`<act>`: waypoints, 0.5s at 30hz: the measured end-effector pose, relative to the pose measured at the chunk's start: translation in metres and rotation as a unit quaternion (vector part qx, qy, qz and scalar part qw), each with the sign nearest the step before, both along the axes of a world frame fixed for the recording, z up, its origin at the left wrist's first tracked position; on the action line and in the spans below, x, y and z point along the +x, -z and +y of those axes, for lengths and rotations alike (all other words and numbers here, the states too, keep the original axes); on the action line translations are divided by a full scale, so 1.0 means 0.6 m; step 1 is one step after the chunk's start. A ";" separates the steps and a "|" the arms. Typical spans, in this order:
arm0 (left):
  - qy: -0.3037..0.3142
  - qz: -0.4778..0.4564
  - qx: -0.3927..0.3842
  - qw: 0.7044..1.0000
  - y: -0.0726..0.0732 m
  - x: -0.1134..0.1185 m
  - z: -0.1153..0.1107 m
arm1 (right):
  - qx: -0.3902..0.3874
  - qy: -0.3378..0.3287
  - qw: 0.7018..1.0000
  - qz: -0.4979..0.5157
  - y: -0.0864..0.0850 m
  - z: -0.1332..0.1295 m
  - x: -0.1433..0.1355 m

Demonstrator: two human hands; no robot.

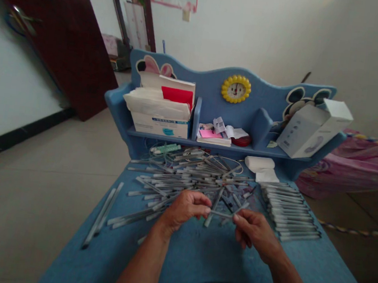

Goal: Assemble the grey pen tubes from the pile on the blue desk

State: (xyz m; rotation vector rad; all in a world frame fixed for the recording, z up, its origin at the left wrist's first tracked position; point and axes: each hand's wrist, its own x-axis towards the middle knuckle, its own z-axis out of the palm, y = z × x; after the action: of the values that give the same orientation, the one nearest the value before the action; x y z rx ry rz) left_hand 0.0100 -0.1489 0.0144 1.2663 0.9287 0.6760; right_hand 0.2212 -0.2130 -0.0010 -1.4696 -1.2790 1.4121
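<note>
A slim grey pen [221, 214] is held level between my two hands, just above the desk. My left hand [188, 208] pinches its left end between thumb and forefinger. At the other end, the thumb and fingertips of my right hand [254, 231] close on it. Behind both hands spreads a loose pile of similar grey pens [185, 177], lying in many directions. A neat row of pens [292, 213] lies side by side to the right of my right hand. Two separate pens [103, 213] lie to the left, near the desk's edge.
The blue desk [204, 255] has a raised back shelf [222, 148]. On it stand a mask box [160, 124] with papers, a small paper stack [213, 140] and a white box [306, 131]. A white paper roll [259, 163] lies below, behind the pen row.
</note>
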 end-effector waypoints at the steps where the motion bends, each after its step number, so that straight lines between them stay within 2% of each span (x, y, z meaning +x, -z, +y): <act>1: -0.015 -0.019 -0.007 1.000 0.001 -0.005 0.002 | -0.014 -0.016 1.000 0.016 0.002 -0.006 -0.003; 7: -0.086 -0.163 -0.105 0.977 0.015 -0.003 0.007 | -0.030 -0.027 0.997 0.070 0.009 -0.028 -0.035; 12: -0.130 -0.236 -0.148 0.952 0.021 0.032 -0.005 | -0.029 -0.034 0.997 0.067 0.017 -0.029 -0.070; 15: -0.187 -0.269 -0.176 0.928 0.030 0.057 -0.014 | -0.027 -0.023 0.998 0.045 0.016 -0.025 -0.093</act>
State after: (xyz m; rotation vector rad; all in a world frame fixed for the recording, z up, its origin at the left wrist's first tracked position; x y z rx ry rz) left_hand 0.0441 -0.1575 -0.0039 0.5350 0.7862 1.0395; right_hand 0.1651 -0.2280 -0.0106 -1.4040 -1.2347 1.5358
